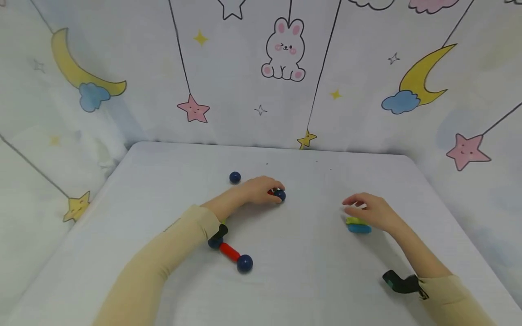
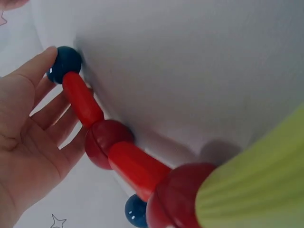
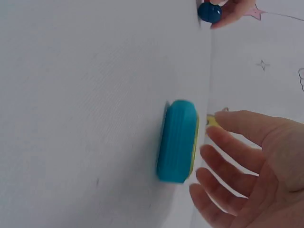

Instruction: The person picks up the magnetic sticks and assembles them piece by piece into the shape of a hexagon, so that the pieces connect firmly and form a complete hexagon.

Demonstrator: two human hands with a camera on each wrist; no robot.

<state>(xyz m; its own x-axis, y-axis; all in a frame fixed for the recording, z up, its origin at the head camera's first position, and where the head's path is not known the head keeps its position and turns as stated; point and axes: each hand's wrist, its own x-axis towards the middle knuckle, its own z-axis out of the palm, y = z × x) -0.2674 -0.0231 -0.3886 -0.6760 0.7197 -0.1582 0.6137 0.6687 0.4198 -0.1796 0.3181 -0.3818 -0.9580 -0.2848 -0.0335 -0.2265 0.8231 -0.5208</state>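
Note:
My left hand (image 1: 261,190) pinches a dark blue ball (image 1: 279,195) between thumb and fingers. In the left wrist view, this ball (image 2: 67,64) ends a joined chain: a red rod (image 2: 84,100), a dark red ball (image 2: 108,142), another red rod (image 2: 137,166) and a second dark red ball (image 2: 178,197). A yellow-green rod (image 2: 256,180) fills that view's right corner. My right hand (image 1: 373,210), fingers loosely bent and holding nothing, hovers by a yellow-green rod (image 1: 355,221) and a light blue rod (image 1: 360,229) lying side by side.
A loose dark blue ball (image 1: 234,177) lies behind the left forearm. Nearer me, a red rod (image 1: 229,251) links a dark blue ball (image 1: 244,263) to another one (image 1: 215,243), partly covered by the left wrist's black camera. A patterned cloth backdrop (image 1: 244,59) surrounds the white table (image 1: 302,280).

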